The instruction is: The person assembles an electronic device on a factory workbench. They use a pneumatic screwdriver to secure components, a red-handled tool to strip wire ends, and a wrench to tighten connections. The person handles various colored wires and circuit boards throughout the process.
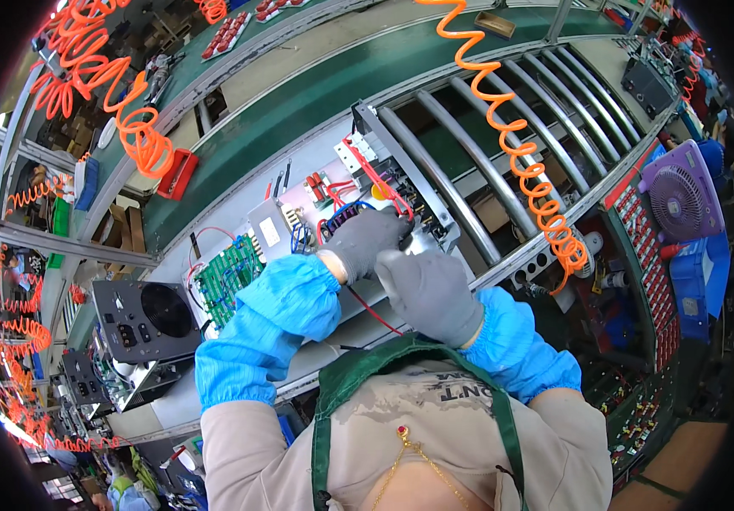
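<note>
Both of my hands wear grey gloves, with blue sleeve covers on the forearms. My left hand [365,242] reaches over the open electronic chassis [374,128], its fingers bent down among the parts; what they grip is hidden. Close beside it, nearer my body, my right hand [428,294] is closed with curled fingers, and I cannot make out what is in it. Red wires [375,177] loop over the chassis parts, and dark blue wires [348,209] run just beyond my left hand. One thin red wire [375,312] trails toward my apron between the hands.
Left of my hands lie a green circuit board [229,274] and a silver metal box [270,228]. A black unit with a fan [147,319] stands farther left. Metal rollers [460,170] extend to the right, under a hanging orange coiled hose [516,153]. A purple fan [678,198] stands far right.
</note>
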A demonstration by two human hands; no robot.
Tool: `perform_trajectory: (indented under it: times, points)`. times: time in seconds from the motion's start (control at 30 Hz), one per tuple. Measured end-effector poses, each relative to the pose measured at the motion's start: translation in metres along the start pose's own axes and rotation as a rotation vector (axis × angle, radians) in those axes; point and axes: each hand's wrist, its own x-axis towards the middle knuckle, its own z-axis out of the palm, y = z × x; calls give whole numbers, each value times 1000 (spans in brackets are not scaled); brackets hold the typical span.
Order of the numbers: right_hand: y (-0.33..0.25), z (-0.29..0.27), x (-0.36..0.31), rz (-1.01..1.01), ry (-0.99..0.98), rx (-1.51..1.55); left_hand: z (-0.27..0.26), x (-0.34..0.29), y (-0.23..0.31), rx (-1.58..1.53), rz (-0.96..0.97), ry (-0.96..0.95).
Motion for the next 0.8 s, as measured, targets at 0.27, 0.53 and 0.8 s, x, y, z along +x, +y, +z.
perform_trajectory:
  times: [0.27, 0.53, 0.8]
  points:
    - [27, -30, -12, 387, -90, 354, 0, -31, 6, -96, 16, 285]
    - [26, -40, -26, 348, -179, 397, 9, -51, 7, -133, -20, 410]
    - [8, -30, -30, 119, -221, 243, 6, -40, 14, -69, -207, 255]
